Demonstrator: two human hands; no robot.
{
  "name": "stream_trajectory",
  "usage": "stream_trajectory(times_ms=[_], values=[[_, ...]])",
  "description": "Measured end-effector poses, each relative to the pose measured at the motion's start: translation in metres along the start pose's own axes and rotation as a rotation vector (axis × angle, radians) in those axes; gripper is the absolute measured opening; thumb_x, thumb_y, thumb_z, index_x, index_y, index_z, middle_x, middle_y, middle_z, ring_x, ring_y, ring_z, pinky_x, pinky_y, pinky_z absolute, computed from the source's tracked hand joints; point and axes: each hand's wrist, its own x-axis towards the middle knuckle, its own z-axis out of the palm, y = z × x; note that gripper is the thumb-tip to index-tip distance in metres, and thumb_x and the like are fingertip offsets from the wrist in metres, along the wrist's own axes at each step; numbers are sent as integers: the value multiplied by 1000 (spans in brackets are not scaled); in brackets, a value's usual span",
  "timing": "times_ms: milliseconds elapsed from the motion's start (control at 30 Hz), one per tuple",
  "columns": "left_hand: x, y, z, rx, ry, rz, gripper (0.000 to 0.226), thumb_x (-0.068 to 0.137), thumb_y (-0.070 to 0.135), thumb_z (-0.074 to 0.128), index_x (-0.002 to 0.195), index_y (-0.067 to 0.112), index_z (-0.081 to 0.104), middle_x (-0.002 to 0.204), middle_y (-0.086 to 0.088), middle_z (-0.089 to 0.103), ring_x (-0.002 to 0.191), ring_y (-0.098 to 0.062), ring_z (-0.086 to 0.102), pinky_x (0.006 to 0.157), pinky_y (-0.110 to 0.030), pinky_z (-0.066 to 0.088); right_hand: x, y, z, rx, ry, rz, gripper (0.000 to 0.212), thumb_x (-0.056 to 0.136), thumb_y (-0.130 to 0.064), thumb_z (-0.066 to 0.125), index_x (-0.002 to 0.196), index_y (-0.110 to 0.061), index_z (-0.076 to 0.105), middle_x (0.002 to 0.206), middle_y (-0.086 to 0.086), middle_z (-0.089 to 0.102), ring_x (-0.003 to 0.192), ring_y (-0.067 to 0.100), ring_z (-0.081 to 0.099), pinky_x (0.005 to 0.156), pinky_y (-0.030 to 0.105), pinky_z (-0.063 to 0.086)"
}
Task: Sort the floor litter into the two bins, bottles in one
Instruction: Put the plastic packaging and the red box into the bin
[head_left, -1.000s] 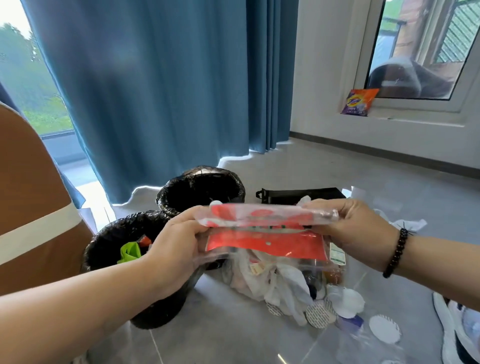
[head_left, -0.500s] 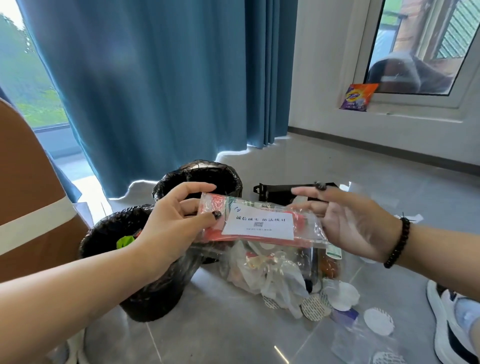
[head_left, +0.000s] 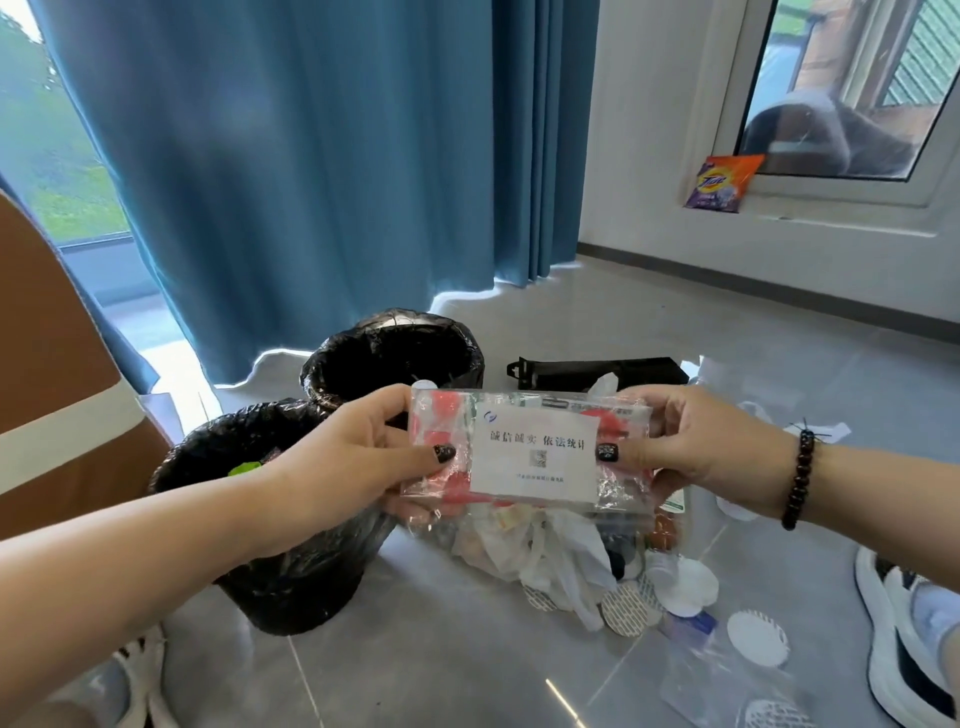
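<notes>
Both hands grip one flat clear packet (head_left: 530, 449) w/ a white label and red bits inside. Left hand (head_left: 358, 457) pinches its left edge, thumb on the front, fingers behind; right hand (head_left: 691, 447) pinches the right edge the same way. Packet is held level btwn them, label facing the camera, above the floor and the litter.

Just past and below the left hand: two bins lined w/ black bags. Near bin (head_left: 270, 525) sits under the left wrist, something green showing inside. Far bin (head_left: 395, 348) is just beyond it, inside too dark to read. Directly under the packet lies the pile (head_left: 540, 551): white plastic bags, wrappers, round foil-patterned lids. More lids and a clear pouch lie below the right hand. A black flat case (head_left: 597, 369) lies beyond the packet. A shoe (head_left: 898, 639) is at far right.

Judgement: packet is not a bottle, so it prob belongs in the non-bottle bin; which bin that is can't be told for sure, tho the green scrap hints at the near one.

Risks:
- Wrong bin, since the bins are touching and look alike.
- Slick film, edge-only pinch: letting go w/ one hand first could make it swing or slip back onto the pile.
- A light, flat packet tossed from here could catch on a bag rim and slide to the floor.
- Left forearm is close over the near bin; a knock could tip it.
</notes>
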Motion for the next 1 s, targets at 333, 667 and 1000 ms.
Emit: stream_trajectory(times_ms=[333,667,1000], values=[[4,31,1,-310,20,101,19,72,2,61,80,17,70,80,-23,68,38,-15,59,35,-16,46,-26,-27,-20,174,-114,-176,17,52,-25,81,65,-14,77,63,7,70,43,10,61,38,18,49],[22,18,2,-340,-133,77,25,47,11,88,62,10,68,66,-22,68,46,-21,66,38,-21,51,-45,-14,-25,-381,6,-599,26,86,-13,59,109,-16,71,76,1,61,60,11,60,53,17,50],[9,-13,3,-94,-183,-12,44,45,36,95,68,12,67,73,-28,68,60,-29,70,53,-26,57,-60,19,-15,-886,-150,-647,43,86,-10,61,128,-22,60,117,-4,59,92,-4,56,75,13,48]])
